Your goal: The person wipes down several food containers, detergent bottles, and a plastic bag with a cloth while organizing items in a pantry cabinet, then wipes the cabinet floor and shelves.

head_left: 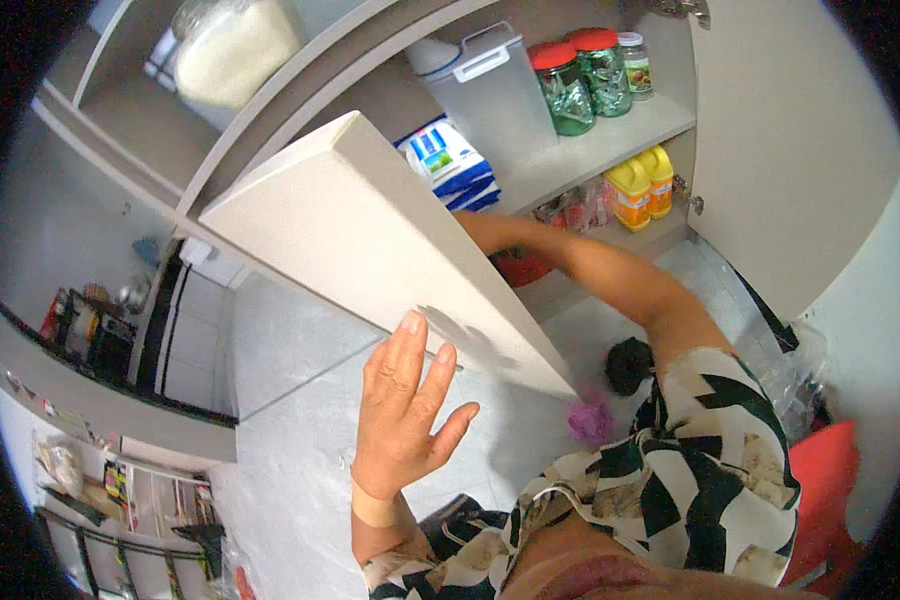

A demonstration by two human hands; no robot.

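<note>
My left hand (412, 405) is raised with fingers apart beside the outer face of a pale cabinet door (360, 240); whether a fingertip touches it I cannot tell. My right arm reaches behind that door into the lower part of the cabinet, where the door hides the hand. Near the right forearm lies something red (523, 268), partly covered. Blue and white packets (446, 161) are stacked on the shelf above, next to a translucent lidded container (487, 97). Two jars with red lids (562, 90) and a smaller glass jar (635, 67) stand farther right.
Yellow jugs (630, 195) stand on the cabinet's lower level. A second open door (787, 150) is at right. On the tiled floor are a pink bundle (589, 420) and a dark round object (628, 366). A red plastic chair (825, 487) stands lower right.
</note>
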